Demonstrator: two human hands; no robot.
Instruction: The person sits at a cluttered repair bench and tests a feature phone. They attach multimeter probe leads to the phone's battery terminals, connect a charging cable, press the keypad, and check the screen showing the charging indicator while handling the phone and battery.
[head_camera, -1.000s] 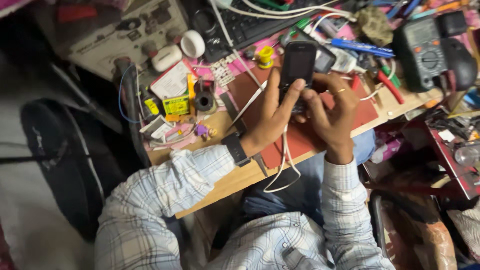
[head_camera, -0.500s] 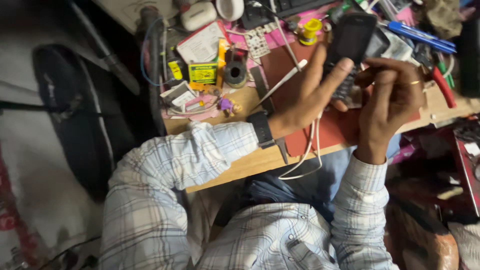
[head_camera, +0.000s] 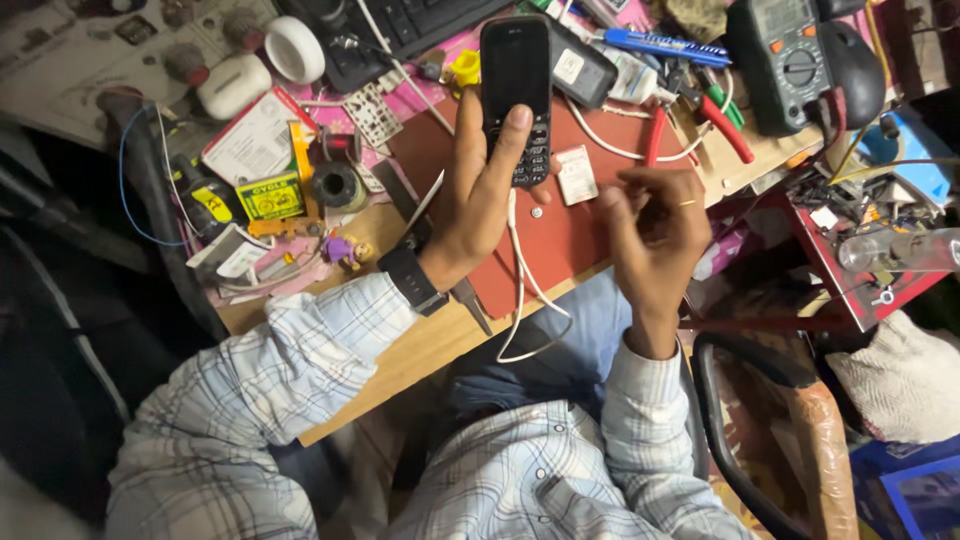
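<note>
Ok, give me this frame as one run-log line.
left hand: holds black keypad phone, thumb on keys | right hand: fingers curled, off phone | white cable: hangs over red mat

The bare stretch of red mat (head_camera: 560, 235) between the left hand (head_camera: 478, 195) and right hand (head_camera: 655, 225) is the one open patch, crossed only by a white cable (head_camera: 522, 290) and a small screw (head_camera: 537, 212). Behind the phone (head_camera: 516, 85) the way is blocked by a keyboard (head_camera: 420, 20), red pliers (head_camera: 700, 115), a blue pen (head_camera: 665, 45) and a multimeter (head_camera: 785, 60). Left of the mat, tape rolls (head_camera: 338, 185), boxes (head_camera: 268, 195) and loose wires crowd the desk; the wooden front edge (head_camera: 400, 365) stays passable.
</note>
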